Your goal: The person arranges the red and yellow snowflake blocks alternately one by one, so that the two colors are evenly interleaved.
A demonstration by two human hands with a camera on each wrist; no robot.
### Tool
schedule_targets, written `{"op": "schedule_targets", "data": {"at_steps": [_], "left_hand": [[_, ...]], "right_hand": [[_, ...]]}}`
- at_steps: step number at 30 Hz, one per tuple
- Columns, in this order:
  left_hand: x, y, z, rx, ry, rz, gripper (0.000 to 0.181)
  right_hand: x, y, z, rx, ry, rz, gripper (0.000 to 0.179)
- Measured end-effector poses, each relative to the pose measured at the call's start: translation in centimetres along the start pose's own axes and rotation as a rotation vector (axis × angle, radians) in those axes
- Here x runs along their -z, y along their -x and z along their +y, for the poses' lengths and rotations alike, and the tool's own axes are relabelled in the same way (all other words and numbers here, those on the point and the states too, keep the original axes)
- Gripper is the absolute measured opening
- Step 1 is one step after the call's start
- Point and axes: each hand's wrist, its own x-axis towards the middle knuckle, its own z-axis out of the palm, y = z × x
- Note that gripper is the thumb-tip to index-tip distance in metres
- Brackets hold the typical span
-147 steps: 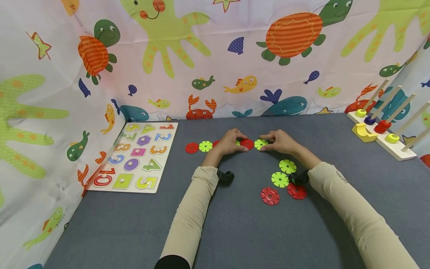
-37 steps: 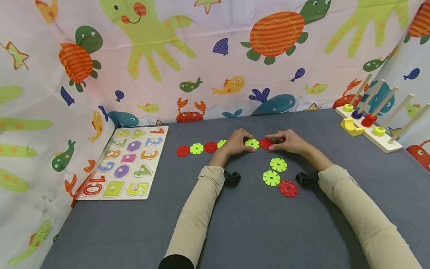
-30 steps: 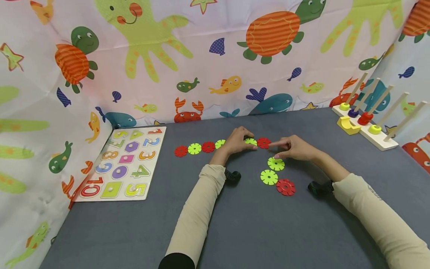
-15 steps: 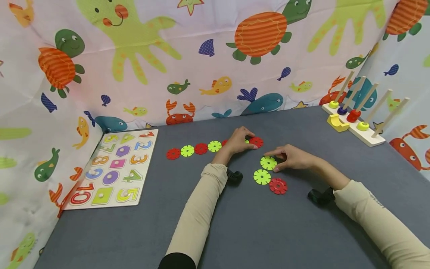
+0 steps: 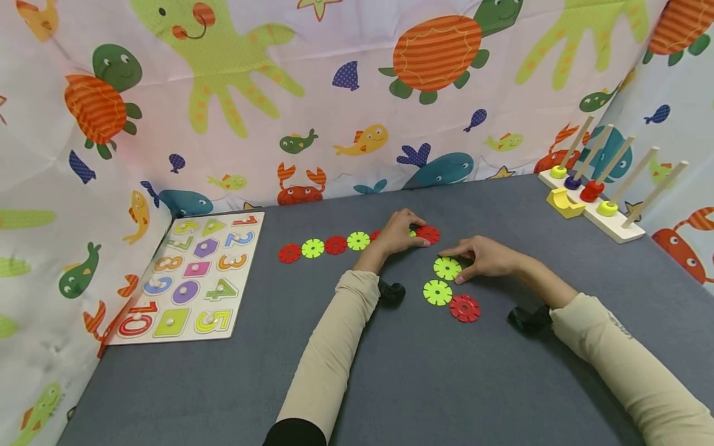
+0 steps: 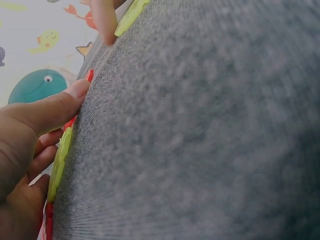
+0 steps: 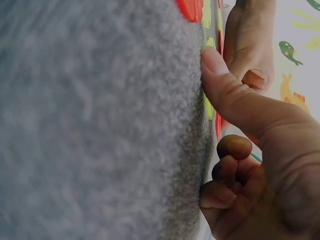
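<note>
A row of flat, notched plastic discs, red and yellow-green by turns, crosses the table; a red disc [image 5: 289,253] marks its left end. My left hand [image 5: 395,234] covers part of the row. Its thumb and fingers hold the red disc [image 5: 427,234] at the right end by its edges. Nearer the front, thumb and index finger of my right hand [image 5: 491,257] pinch a loose yellow-green disc [image 5: 447,268] from its right and far sides, flat on the table. Just in front of it lie another yellow-green disc [image 5: 437,292] and a red one [image 5: 465,308].
To the left lies a white number-and-shape puzzle board [image 5: 186,279]. A wooden peg stand [image 5: 619,228] with coloured rings and a yellow curved piece [image 5: 565,203] stands back right. A printed curtain [image 5: 357,93] hangs along the table's back and sides.
A red disc from the loose group has joined the row's right end. My right hand has left it and come forward to the loose yellow-green disc. My left hand has shifted right along the row.
</note>
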Motion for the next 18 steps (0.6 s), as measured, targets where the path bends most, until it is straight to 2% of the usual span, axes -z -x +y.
{"op": "schedule_targets", "data": {"at_steps": [3, 11, 14, 18], "left_hand": [[0.0, 0.1, 0.1, 0.003, 0.004, -0.003, 0.045], [0.0, 0.0, 0.0, 0.006, -0.005, 0.001, 0.045], [-0.2, 0.0, -0.1, 0.009, 0.007, -0.001, 0.045], [-0.2, 0.0, -0.1, 0.013, 0.032, 0.004, 0.045]], "right_hand": [[-0.2, 0.1, 0.1, -0.005, -0.005, 0.03, 0.059], [-0.4, 0.2, 0.8, 0.053, -0.035, 0.069, 0.048], [-0.2, 0.1, 1.1, 0.026, -0.034, 0.11, 0.047], [0.7, -0.2, 1.6, -0.036, -0.026, 0.223, 0.048]]}}
